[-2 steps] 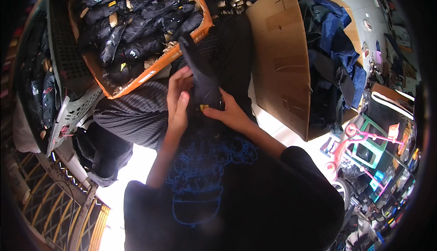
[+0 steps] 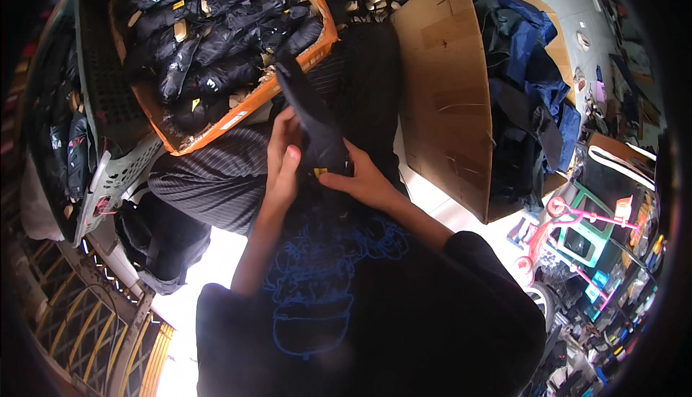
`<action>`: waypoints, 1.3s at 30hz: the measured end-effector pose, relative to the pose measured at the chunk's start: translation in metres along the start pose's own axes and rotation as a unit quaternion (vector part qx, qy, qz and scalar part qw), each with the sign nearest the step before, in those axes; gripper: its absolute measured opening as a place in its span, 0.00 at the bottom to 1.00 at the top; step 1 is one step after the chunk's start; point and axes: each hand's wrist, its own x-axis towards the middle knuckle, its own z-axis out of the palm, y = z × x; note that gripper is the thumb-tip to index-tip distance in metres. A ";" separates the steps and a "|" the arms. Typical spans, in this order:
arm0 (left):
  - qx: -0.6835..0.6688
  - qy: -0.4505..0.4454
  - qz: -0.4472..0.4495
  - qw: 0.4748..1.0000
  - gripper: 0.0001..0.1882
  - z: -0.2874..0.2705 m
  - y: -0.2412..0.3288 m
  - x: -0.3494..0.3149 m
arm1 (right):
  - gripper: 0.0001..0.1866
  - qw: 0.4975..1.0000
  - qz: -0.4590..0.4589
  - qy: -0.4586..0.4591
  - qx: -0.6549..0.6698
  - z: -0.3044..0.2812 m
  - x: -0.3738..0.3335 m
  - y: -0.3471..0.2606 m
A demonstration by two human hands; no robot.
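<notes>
A folded black umbrella [image 2: 317,127] stands slanted in front of my chest, its narrow end pointing toward the orange crate. My right hand [image 2: 364,177] grips its lower part, the thumb pressed beside a small yellow tag [image 2: 321,172]. Along its left side, my left hand [image 2: 283,159] has its fingers curled against the black fabric, partly behind it, while the thumb sticks up off the cloth. The umbrella's lower end is hard to make out against my dark shirt.
An orange crate [image 2: 238,117] full of black folded umbrellas with tan handles lies ahead left. Left of it stands a dark green basket [image 2: 108,87] holding more. At right is a cardboard box [image 2: 443,94] with dark blue fabric. A pink-and-green toy [image 2: 577,217] stands farther right.
The umbrella's upper end has tipped slightly to the left. Both hands keep nearly the same place on it.
</notes>
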 end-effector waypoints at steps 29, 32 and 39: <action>-0.027 0.095 -0.154 0.983 0.23 0.011 0.007 -0.003 | 0.29 0.997 -0.047 0.052 0.012 0.014 -0.002 0.014; -0.060 0.104 -0.100 0.988 0.21 0.019 0.009 -0.001 | 0.30 0.998 -0.029 0.062 -0.004 0.013 -0.001 0.010; -0.095 0.076 -0.119 0.985 0.21 0.004 0.012 0.008 | 0.28 0.978 -0.160 0.120 -0.058 0.021 0.002 0.005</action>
